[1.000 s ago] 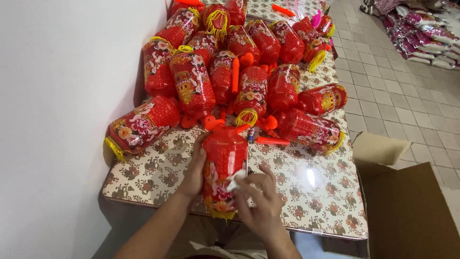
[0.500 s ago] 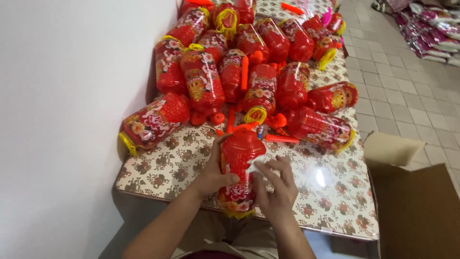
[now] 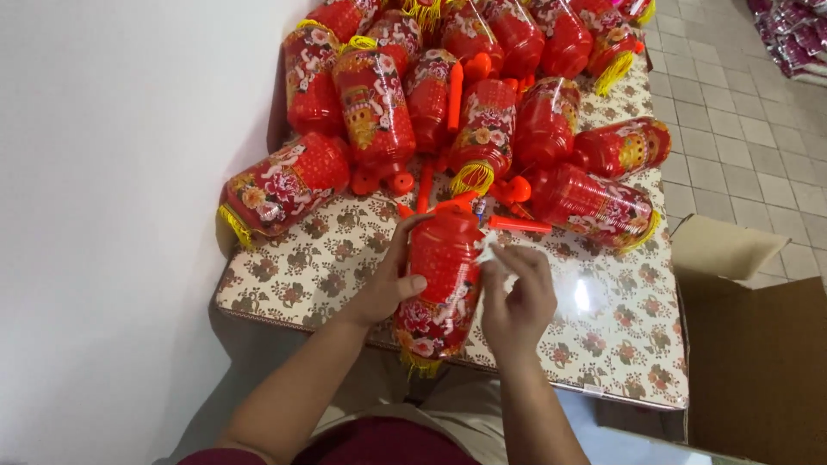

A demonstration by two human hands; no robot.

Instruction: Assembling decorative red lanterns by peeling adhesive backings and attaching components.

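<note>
Head view, looking down at a table point(image 3: 603, 362) covered in a floral cloth. The left hand point(image 3: 392, 280) grips a red plastic lantern point(image 3: 444, 275) around its left side, thumb laid across the front, holding it above the near middle of the table with its yellow fringe hanging past the near edge. The right hand point(image 3: 517, 297) sits just right of the lantern, its fingers pinched together on something small and pale near the lantern's upper right shoulder; what that item is cannot be made out.

Change since 1 second ago: the lantern has been tipped and drawn slightly nearer, its orange top now pointing to the far side, and the right hand has come off the lantern's lower front to work beside its upper part. Judged from this, the handling has moved from steadying the body to dealing with a small fitting or wrapper at the top.

Behind, a heap of finished-looking lanterns point(image 3: 482, 112) with loose orange sticks point(image 3: 519, 225) fills the far half of the table. An open cardboard box point(image 3: 758, 344) stands at the right.

Hidden or unclear: the lantern's right side behind the right hand, the heap's far end cut off by the frame, and the box's interior.
</note>
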